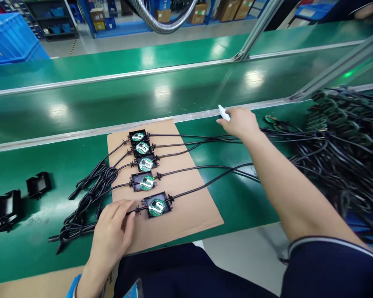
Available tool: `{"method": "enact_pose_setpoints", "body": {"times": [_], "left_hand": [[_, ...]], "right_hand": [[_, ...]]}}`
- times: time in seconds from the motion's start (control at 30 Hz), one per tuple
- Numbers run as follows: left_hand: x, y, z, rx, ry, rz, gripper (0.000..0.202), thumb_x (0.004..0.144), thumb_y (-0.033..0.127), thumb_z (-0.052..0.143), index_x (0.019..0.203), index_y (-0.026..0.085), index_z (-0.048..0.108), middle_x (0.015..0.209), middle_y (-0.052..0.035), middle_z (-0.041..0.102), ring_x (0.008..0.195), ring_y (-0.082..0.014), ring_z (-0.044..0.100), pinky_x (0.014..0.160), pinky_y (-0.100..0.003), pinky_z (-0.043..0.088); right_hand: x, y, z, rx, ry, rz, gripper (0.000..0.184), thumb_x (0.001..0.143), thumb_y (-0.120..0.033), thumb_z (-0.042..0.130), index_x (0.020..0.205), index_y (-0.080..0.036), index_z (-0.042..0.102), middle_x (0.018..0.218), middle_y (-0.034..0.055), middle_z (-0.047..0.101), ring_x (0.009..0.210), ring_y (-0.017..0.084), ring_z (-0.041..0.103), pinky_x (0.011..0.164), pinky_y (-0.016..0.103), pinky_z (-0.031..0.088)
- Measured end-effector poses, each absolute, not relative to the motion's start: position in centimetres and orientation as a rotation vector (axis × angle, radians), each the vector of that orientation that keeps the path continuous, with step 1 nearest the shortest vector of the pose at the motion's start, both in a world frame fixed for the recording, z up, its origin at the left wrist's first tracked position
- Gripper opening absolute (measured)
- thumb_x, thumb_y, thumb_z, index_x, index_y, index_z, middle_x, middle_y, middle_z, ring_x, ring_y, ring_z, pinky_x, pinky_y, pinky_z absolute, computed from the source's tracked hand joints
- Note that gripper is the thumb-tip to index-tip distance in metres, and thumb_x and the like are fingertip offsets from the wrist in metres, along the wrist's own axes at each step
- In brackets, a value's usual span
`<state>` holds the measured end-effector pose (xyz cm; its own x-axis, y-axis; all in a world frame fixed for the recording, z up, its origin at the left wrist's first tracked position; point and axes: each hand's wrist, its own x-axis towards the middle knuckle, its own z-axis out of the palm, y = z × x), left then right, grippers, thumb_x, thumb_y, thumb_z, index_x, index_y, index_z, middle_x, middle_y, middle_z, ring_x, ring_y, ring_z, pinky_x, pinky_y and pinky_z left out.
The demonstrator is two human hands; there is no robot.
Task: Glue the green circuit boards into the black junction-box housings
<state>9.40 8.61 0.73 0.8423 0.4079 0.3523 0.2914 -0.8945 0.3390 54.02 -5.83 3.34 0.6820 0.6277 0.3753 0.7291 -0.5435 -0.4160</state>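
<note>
On the green bench (242, 203), my left hand (113, 225) pinches a cable (132, 212) beside the nearest box (151, 201) on cardboard (189, 215); farther, my right hand (241, 122) grips a white tube (223, 112). I'm probably steadying the cable; next calls for stillness.

A cardboard sheet (186, 207) is laid on the worktop (71, 153); on it, five cases (136, 179) bearing circuit boards (147, 182) are lined up, with cables (342, 153) heaped right and other cases (6, 208) placed left.
</note>
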Motion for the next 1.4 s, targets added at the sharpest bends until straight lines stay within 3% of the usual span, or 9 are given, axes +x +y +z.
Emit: {"method": "enact_pose_setpoints", "body": {"times": [0.1, 0.2, 0.27, 0.4, 0.57, 0.7, 0.87, 1.07, 1.4], "left_hand": [[9.6, 8.2, 1.0, 2.829, 0.524, 0.361, 0.020, 0.092, 0.021, 0.057, 0.111, 0.018, 0.063, 0.099, -0.0079, 0.070, 0.091, -0.0254, 0.064, 0.080, -0.041, 0.053], [9.9, 8.1, 1.1, 2.875, 0.544, 0.232, 0.011, 0.092, 0.019, 0.058, 0.101, 0.018, 0.065, 0.093, -0.0069, 0.069, 0.085, -0.0246, 0.063, 0.076, -0.040, 0.052], [10.0, 8.2, 1.0, 2.874, 0.534, 0.223, 0.007, 0.093, 0.019, 0.058, 0.096, 0.018, 0.064, 0.090, -0.0063, 0.068, 0.083, -0.0234, 0.063, 0.076, -0.038, 0.053], [9.7, 8.4, 1.2, 2.797, 0.466, 0.356, 0.009, 0.097, 0.019, 0.054, 0.097, 0.018, 0.063, 0.087, -0.0050, 0.068, 0.081, -0.0201, 0.064, 0.073, -0.033, 0.054], [9.5, 7.5, 2.6, 2.716, 0.462, 0.504, 0.007, 0.097, 0.020, 0.055, 0.099, 0.017, 0.061, 0.086, -0.0041, 0.067, 0.078, -0.0180, 0.065, 0.070, -0.030, 0.054], [10.1, 6.6, 3.6, 2.718, 0.486, 0.519, 0.008, 0.097, 0.021, 0.055, 0.096, 0.016, 0.061, 0.082, -0.0039, 0.065, 0.074, -0.0180, 0.063, 0.066, -0.030, 0.053], [10.9, 6.0, 3.7, 2.772, 0.508, 0.399, 0.013, 0.099, 0.021, 0.051, 0.092, 0.017, 0.060, 0.080, -0.0033, 0.062, 0.071, -0.0180, 0.060, 0.065, -0.032, 0.052], [11.6, 6.1, 3.1, 2.827, 0.487, 0.278, 0.016, 0.100, 0.020, 0.048, 0.090, 0.018, 0.060, 0.080, -0.0031, 0.062, 0.072, -0.0187, 0.058, 0.064, -0.033, 0.051], [11.3, 6.0, 2.6, 2.756, 0.569, 0.143, 0.010, 0.098, 0.020, 0.051, 0.090, 0.020, 0.057, 0.080, -0.0012, 0.058, 0.070, -0.0186, 0.055, 0.064, -0.032, 0.046]], "right_hand": [[45.6, -7.1, 3.0, -2.167, -1.264, -0.186, 0.013, 0.091, -0.028, 0.061, 0.085, -0.019, 0.069, 0.086, 0.0043, 0.070, 0.082, 0.014, 0.062, 0.077, 0.029, 0.044], [37.9, -9.0, 1.4, -1.750, -1.811, 0.210, 0.010, 0.091, -0.020, 0.060, 0.098, -0.021, 0.067, 0.097, 0.0066, 0.072, 0.094, 0.021, 0.065, 0.085, 0.037, 0.053], [35.0, -9.9, -0.2, -1.765, -1.825, 0.261, 0.016, 0.091, -0.019, 0.059, 0.105, -0.020, 0.064, 0.099, 0.0088, 0.071, 0.095, 0.024, 0.065, 0.082, 0.041, 0.055], [33.6, -10.4, -2.5, -1.766, -1.682, 0.099, 0.014, 0.091, -0.014, 0.057, 0.101, -0.022, 0.060, 0.088, 0.0061, 0.070, 0.082, 0.021, 0.067, 0.073, 0.037, 0.057], [33.8, -11.4, -0.7, -1.578, -1.897, 0.137, 0.044, 0.087, 0.000, 0.044, 0.125, -0.021, 0.053, 0.097, 0.0088, 0.071, 0.082, 0.020, 0.069, 0.066, 0.032, 0.059], [33.2, -11.5, 2.1, -1.600, -2.069, 0.219, 0.049, 0.087, 0.000, 0.038, 0.134, -0.012, 0.046, 0.094, 0.0099, 0.072, 0.074, 0.018, 0.068, 0.058, 0.029, 0.057], [33.1, -10.1, 3.4, -1.630, -2.182, 0.320, 0.042, 0.087, -0.005, 0.036, 0.124, -0.010, 0.056, 0.093, 0.0090, 0.073, 0.075, 0.018, 0.070, 0.055, 0.030, 0.056], [33.0, -8.3, 3.7, -1.732, -2.251, 0.206, 0.035, 0.084, -0.008, 0.039, 0.105, -0.011, 0.067, 0.079, 0.0064, 0.070, 0.055, 0.018, 0.063, 0.044, 0.034, 0.038], [32.9, -6.4, 4.3, -1.837, -2.310, 0.330, 0.033, 0.082, -0.020, 0.051, 0.108, -0.017, 0.071, 0.071, 0.0033, 0.065, 0.054, 0.016, 0.057, 0.049, 0.033, 0.021]]}}
